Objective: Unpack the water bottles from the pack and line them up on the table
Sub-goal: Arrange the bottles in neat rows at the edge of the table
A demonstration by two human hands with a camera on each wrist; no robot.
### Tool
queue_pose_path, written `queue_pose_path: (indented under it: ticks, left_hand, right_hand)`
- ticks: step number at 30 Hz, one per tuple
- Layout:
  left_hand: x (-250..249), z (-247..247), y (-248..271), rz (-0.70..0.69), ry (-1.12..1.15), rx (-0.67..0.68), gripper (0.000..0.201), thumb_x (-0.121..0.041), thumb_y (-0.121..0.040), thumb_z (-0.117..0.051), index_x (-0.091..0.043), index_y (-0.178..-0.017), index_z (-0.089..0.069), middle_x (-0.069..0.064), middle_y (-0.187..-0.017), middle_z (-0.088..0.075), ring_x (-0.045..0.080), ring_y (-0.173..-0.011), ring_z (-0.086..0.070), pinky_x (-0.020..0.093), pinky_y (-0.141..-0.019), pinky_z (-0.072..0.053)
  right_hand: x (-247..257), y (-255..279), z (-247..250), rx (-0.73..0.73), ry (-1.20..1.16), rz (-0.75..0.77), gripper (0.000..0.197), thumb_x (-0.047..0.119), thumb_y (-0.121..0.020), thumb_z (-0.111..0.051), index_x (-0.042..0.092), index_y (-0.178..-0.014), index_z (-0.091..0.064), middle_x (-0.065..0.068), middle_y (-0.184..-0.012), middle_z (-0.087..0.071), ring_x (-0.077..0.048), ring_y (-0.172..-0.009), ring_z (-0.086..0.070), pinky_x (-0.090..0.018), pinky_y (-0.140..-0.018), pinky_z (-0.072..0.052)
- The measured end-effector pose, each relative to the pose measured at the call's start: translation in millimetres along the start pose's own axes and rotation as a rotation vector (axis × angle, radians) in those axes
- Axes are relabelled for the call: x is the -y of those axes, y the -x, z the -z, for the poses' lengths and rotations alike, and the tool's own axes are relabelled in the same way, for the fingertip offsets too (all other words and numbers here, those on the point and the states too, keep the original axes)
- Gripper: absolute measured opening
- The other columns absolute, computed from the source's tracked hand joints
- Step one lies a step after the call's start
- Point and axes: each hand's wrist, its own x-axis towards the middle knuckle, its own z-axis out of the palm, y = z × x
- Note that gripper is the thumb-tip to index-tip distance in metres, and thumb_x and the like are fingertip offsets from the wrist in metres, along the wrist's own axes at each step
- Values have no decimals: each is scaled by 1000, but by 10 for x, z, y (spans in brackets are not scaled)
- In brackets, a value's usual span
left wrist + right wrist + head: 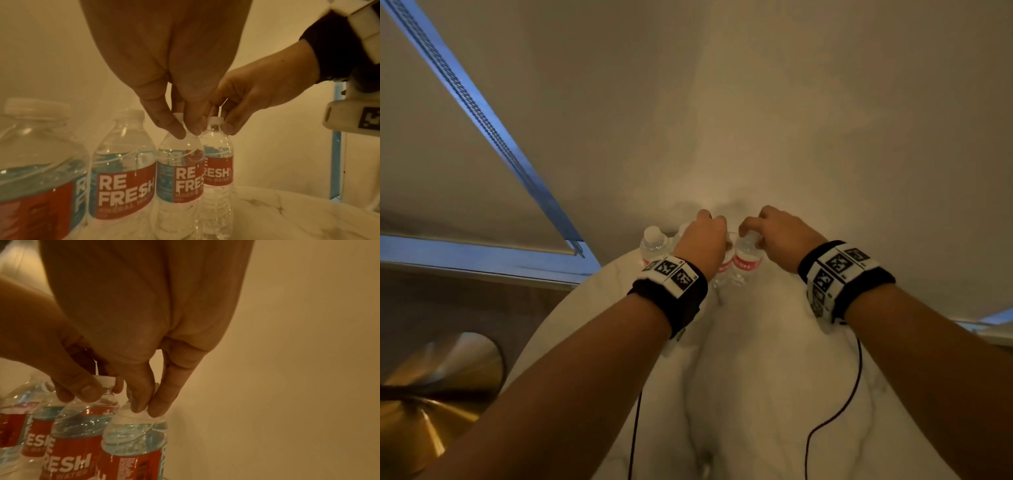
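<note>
Several clear water bottles with red REFRESH labels stand upright in a row on the white marble table [756,342], close to the wall. My left hand [185,128] pinches the white cap of one bottle [179,175] from above. My right hand [148,407] pinches the neck of the end bottle [133,443] right beside it. In the head view the left hand [703,236] covers its bottle's top, and the right hand [760,233] holds the end bottle [746,262]. Two more bottles [123,170] stand to the left, untouched. No pack is in view.
A plain wall [756,120] rises directly behind the row. A window frame with a blind [482,120] runs along the left. Two thin dark cables [835,411] trail across the near table. A round brass object [438,383] sits lower left, beyond the table's curved edge.
</note>
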Motion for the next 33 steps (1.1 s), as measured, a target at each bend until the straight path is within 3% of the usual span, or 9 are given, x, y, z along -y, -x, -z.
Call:
queue_pose_path:
  ticks: [5,10,14,17,21,25,27,29,33]
  left_hand:
    - [-45,6,37,9,-30,-7,36,-26,-94,-65,-3,-121,-59,18,-121,-54,37,-103,-63,41,-88,-51]
    - [-34,233,340,-5,10,-43,46,-37,-93,-64,-4,-124,-58,16,-119,-59,34,-105,-62,43,-91,-52]
    - [30,386,1046,-105,75,-113,35,-35,-96,-61,-8,-118,-66,11,-111,-65,28,-94,-64,39,-83,-52]
    - [89,392,1727,-162,95,-33,27,-37,-97,-57,-17,-110,-70,2,-100,-69,18,-82,-63,36,-77,-54]
    - [109,315,2637,-201,185,99,21,-39,-96,-59,-26,-103,-74,-5,-89,-70,10,-75,-63,27,-71,-51]
    - [146,133,3263,-179,280,297,31,-57,-87,-63,-37,-110,-71,-14,-98,-66,2,-81,-63,14,-71,-49]
    - [148,2,3395,-194,249,389,42,-60,-81,-67,-42,-118,-65,-18,-109,-58,0,-85,-58,11,-77,-46]
    - [120,-80,3404,-221,204,408,40,-48,-81,-73,-38,-119,-65,-11,-114,-54,0,-85,-51,10,-78,-42]
    - [147,-45,3130,-164,168,342,35,-33,-84,-76,-23,-116,-68,2,-113,-55,15,-88,-55,16,-75,-38]
  right_hand:
    - [-26,11,-25,35,-32,-51,40,6,-91,-59,29,-124,-55,-11,-110,-52,-31,-90,-60,-33,-73,-43]
    - [86,402,176,20,-68,-91,67,23,-85,-71,33,-140,-35,-11,-121,-52,-33,-98,-61,-35,-78,-46]
    - [329,1109,294,50,-68,-16,47,34,-88,-67,29,-131,-50,-1,-118,-59,-19,-94,-60,-33,-82,-48]
    - [566,1759,229,168,-162,61,35,39,-88,-65,33,-122,-57,8,-109,-62,-8,-85,-59,-31,-80,-51]
    - [903,2518,-29,332,-264,160,32,46,-89,-62,34,-119,-60,11,-104,-62,-6,-83,-60,-30,-81,-51]
    - [1153,2925,-466,454,-223,247,47,64,-84,-55,38,-123,-51,10,-107,-57,-9,-86,-57,-27,-78,-49]
    - [1248,2978,-654,471,-147,278,50,63,-84,-56,35,-124,-47,5,-110,-52,-18,-89,-57,-31,-77,-48]
    - [1292,2950,-727,447,-124,276,46,56,-86,-57,30,-123,-47,2,-110,-50,-23,-88,-57,-34,-75,-46]
    - [1161,2675,-651,336,-174,203,34,48,-86,-63,25,-111,-55,6,-93,-49,-15,-79,-50,-29,-70,-39]
